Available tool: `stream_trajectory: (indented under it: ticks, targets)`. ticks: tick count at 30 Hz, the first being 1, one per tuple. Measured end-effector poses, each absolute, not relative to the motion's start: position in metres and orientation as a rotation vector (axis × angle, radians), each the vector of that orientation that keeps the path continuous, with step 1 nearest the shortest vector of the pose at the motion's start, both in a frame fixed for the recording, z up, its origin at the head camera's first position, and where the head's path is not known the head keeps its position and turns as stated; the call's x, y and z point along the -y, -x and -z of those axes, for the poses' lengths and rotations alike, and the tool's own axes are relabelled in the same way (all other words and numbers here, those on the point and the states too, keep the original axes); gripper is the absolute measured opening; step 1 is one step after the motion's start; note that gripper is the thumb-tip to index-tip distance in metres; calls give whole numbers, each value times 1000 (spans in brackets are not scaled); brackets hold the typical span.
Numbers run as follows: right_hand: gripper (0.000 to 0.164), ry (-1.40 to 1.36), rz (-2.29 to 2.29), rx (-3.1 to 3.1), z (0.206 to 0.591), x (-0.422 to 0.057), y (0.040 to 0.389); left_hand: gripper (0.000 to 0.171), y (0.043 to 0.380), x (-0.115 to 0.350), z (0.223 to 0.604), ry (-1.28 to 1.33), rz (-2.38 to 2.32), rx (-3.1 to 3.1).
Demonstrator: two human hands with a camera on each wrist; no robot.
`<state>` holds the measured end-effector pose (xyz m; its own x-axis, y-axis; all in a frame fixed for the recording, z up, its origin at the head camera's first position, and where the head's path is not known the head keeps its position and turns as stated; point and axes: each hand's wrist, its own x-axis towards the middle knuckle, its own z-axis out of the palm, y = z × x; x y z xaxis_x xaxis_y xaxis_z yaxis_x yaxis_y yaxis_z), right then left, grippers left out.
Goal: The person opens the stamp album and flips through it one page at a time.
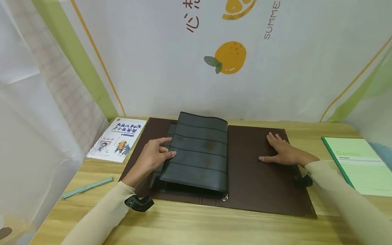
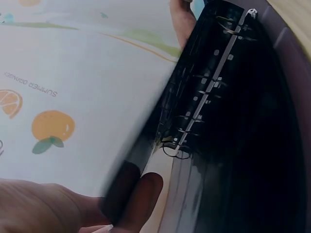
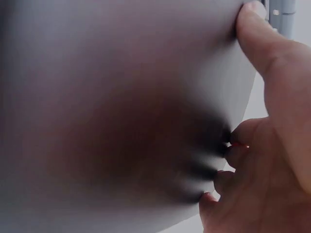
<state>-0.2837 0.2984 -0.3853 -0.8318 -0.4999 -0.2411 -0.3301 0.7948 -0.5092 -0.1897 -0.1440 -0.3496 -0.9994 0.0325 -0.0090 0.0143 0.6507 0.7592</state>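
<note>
A brown ring binder [image 1: 250,181] lies spread flat on the wooden table. Its black pocket pages [image 1: 198,154] have horizontal strips and stand partly lifted over the left cover. My left hand [image 1: 152,155] pinches the outer edge of a page between thumb and fingers; the left wrist view shows the thumb [image 2: 148,191] on the page and the metal rings [image 2: 209,87] along the spine. On the bare inside of the right cover, my right hand [image 1: 282,151] rests with fingers spread. In the right wrist view its fingertips [image 3: 224,182] touch the cover's surface.
Left of the binder lie a white illustrated booklet [image 1: 117,139] and a pale green pen [image 1: 87,187]. A light green notebook [image 1: 367,166] lies at the right. Behind the table hangs a white curtain [image 1: 151,75] printed with oranges.
</note>
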Motion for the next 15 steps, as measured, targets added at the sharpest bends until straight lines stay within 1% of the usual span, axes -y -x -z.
stream_trajectory:
  ticks: [6,9,15]
  targets:
    - [108,632,632,-2582,388,-297,290,58,190,156,349,-56,-1387,-2781]
    - [107,647,629,-2582,387,-298,293,56,191,167,347,-7,-1420,-2778]
    - [106,669,629,-2575,391,-302,298,59,189,180,361,69,-1204,-2763]
